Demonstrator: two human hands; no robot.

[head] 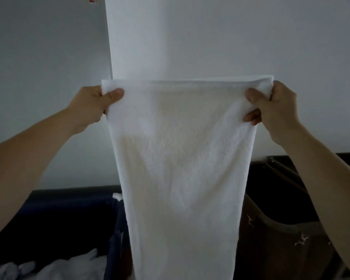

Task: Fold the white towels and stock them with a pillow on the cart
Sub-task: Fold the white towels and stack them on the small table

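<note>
Holds a white towel (180, 158) up at mid frame before a pale wall (220, 37), spread flat by its top edge. Pinches the upper left corner with the left grip (95, 104), thumb pressed on the near face and fingers curled out of sight behind. Pinches the upper right corner with the right grip (275, 110) in the same fashion, thumb and one fingertip showing on the near face. Both clamped on cloth, with nothing else in either. Stretches the top edge level and fairly taut from one grip to the other, both at about the same height in the frame and about equally far from the cloth's middle. Hangs with the long axis straight down from that edge, tapering toward the bottom of the frame and running out of it, lower end unseen. Seems doubled along the top, going by a thin folded lip there, though hard to be sure. Looks like mid-fold: probably turns next on that hanging length, either swinging one corner across to meet the other or lowering the cloth to fold the loose end up. Needs even tension from both sides for square edges. Shows a dark blue bin (59, 215) at lower left with crumpled white linen (69, 265) in the corner, and a dark brown shape (281, 229) at lower right, too dim to name.
</note>
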